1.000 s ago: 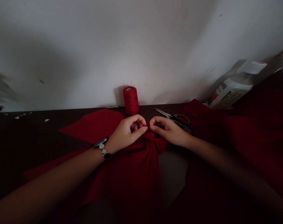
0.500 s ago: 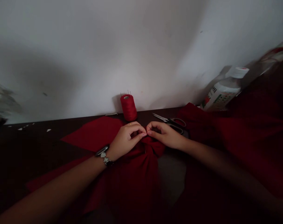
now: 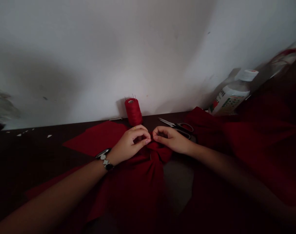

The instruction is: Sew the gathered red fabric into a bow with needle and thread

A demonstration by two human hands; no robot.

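Note:
Gathered red cloth (image 3: 154, 165) lies in front of me, with a thin needle or pin (image 3: 150, 156) showing at its folds. Just above the folds, my left hand (image 3: 135, 141) is pinched, thumb against fingertips, on something too small to make out. Close to its right, my right hand (image 3: 169, 138) is also pinched, and what it holds is hidden or too fine to see. A small gap separates the two sets of fingertips. Behind my left hand stands a red thread spool (image 3: 133, 112) with several pins in its top.
Scissors (image 3: 174, 125) lie behind my right hand, blades toward the left. A white-capped bottle (image 3: 232, 96) leans near the wall at the right. More red cloth (image 3: 262, 139) is heaped at the right, and a flat red piece (image 3: 94, 138) lies left on the dark table (image 3: 35, 146).
The fingertips, which were touching, are now slightly apart. My left hand has shifted a little to the left, and the whole view has moved slightly.

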